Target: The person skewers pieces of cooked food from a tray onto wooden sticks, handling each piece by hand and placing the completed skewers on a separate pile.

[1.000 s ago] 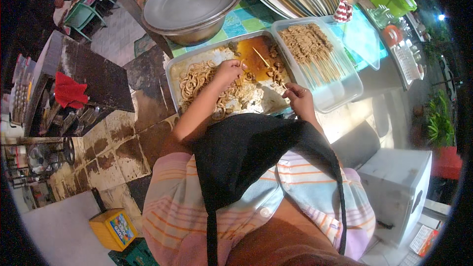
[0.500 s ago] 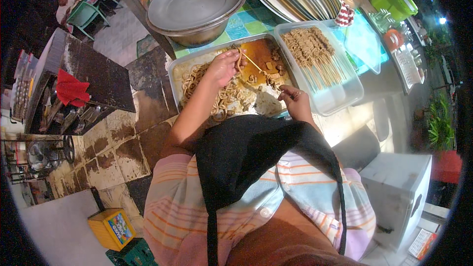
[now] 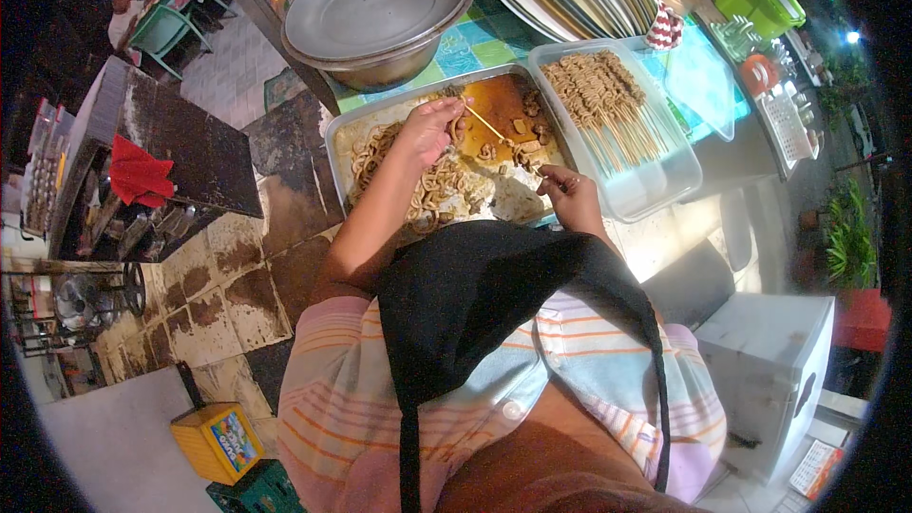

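Over a metal tray point(image 3: 549, 114), a thin bamboo skewer point(image 3: 486, 123) slants between my hands. My right hand point(image 3: 573, 198) pinches its near end at the tray's right edge. At the far tip are the closed fingers of my left hand point(image 3: 429, 130), gripping a brown strip of what looks like intestine point(image 3: 457, 129). Some brown chunks sit lower on the skewer, close to my right hand. Curly brown strips point(image 3: 372, 154) lie heaped in the tray's left part, and brown sauce point(image 3: 505, 90) pools at its far right.
To the right, a clear plastic container point(image 3: 676, 171) holds rows of loaded skewers point(image 3: 597, 84). A large metal pot with a grey lid point(image 3: 380, 2) stands behind the tray. Stacked plates point(image 3: 570, 2) with cloths are at the back. A white box point(image 3: 760, 370) stands at my lower right.
The fingers of my left hand have closed in around the skewer's tip, and less of the strip shows there. My right hand has stayed nearly still.
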A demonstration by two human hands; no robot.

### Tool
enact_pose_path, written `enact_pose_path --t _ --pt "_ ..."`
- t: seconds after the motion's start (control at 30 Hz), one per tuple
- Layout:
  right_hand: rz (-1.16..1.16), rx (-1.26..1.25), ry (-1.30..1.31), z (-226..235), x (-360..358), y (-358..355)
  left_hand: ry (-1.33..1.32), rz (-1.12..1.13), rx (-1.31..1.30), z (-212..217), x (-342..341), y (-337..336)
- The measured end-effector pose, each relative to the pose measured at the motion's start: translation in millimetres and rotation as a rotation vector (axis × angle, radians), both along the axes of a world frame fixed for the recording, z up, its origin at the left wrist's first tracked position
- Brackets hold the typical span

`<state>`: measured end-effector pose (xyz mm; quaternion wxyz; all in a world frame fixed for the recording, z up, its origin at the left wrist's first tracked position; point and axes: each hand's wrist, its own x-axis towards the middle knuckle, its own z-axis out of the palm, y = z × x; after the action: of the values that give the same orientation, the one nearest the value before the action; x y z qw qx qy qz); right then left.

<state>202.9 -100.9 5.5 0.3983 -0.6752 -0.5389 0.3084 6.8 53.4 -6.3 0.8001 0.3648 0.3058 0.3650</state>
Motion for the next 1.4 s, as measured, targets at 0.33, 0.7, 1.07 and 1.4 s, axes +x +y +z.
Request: enact_pose_path --t 0.33,0.7,1.07,1.4 --pt "-0.014 -0.013 0.063 -1 -1 -1 -0.088 -0.012 -0.057 -8 -3 4" --pt "-0.009 -0.116 0.088 10 -6 -2 -0.099 -0.024 -0.058 -9 -4 5" --pt "-0.006 -0.036 0.024 0 -3 -2 -0.096 -0.007 -0.057 -7 -5 3" --pt "-0.001 -0.077 0.005 5 -4 -2 -0.062 0.023 -0.032 1 -3 -1"
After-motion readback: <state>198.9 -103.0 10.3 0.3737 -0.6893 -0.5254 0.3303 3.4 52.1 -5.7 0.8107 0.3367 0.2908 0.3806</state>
